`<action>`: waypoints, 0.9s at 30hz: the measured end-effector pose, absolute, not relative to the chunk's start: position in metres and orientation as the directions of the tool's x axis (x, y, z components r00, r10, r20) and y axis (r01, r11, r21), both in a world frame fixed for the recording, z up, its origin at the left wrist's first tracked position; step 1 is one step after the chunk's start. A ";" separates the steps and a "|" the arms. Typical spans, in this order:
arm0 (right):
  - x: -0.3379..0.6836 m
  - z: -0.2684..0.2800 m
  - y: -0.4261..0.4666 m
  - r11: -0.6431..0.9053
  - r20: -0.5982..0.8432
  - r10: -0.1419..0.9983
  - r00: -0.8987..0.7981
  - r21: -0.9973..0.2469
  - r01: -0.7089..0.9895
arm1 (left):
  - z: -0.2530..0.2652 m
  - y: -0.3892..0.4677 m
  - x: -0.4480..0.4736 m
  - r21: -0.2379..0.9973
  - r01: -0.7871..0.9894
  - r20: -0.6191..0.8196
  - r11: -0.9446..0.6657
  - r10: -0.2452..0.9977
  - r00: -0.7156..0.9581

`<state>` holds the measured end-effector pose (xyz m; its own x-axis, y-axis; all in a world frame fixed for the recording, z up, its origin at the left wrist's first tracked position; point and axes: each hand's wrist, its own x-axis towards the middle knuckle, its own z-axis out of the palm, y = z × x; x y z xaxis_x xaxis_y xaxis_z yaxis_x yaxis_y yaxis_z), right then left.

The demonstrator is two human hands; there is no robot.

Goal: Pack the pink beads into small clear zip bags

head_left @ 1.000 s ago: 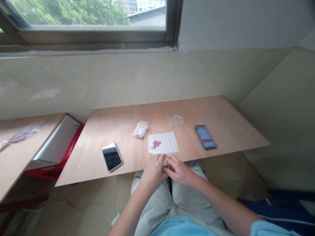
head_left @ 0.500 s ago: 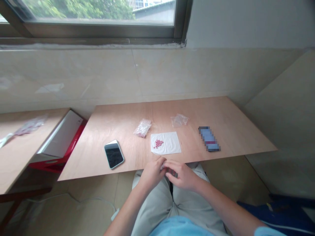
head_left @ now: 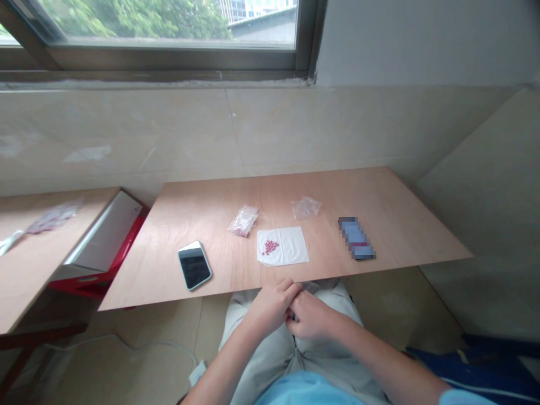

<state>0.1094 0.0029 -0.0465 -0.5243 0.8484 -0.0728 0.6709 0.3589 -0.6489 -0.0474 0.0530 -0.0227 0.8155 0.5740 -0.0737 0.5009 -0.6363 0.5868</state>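
Note:
My left hand (head_left: 272, 304) and my right hand (head_left: 311, 315) meet above my lap, at the front edge of the table. Fingers of both are closed and overlap, and whatever lies between them is hidden. Just beyond them a white tissue (head_left: 291, 247) is spread on the tabletop. On its left half sits a cluster of small red beads (head_left: 270, 246).
The wooden table (head_left: 358, 191) also bears a zip bag with pink contents (head_left: 243, 220), a clear plastic bag (head_left: 306, 207), a phone (head_left: 194, 265) at left and a pixelated phone (head_left: 356, 238) at right. Another table (head_left: 42, 247) stands left, with a red stool (head_left: 80, 286) beneath.
Both hands have drawn slightly down toward my lap and closed more tightly together. A whitish bit between the fingers is now out of sight. The things on the table stay put.

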 end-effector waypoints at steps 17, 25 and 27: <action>0.115 -0.049 0.002 0.434 -0.116 0.815 -0.567 -0.526 0.731 | -0.039 0.052 -0.047 0.601 0.527 -0.074 -0.600 0.615 0.785; 0.120 -0.038 0.011 0.460 0.065 0.806 -0.588 -0.695 0.553 | -0.035 0.076 -0.067 0.566 0.588 -0.043 -0.578 0.691 0.721; 0.122 -0.037 0.013 0.477 0.119 0.801 -0.587 -0.719 0.505 | -0.033 0.083 -0.073 0.557 0.603 -0.026 -0.572 0.713 0.700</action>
<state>0.1217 0.0131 -0.0374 -0.5866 0.8011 0.1186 0.5054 0.4766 -0.7193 -0.0727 0.0831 -0.0325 0.7003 0.7133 -0.0259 0.6028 -0.5716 0.5567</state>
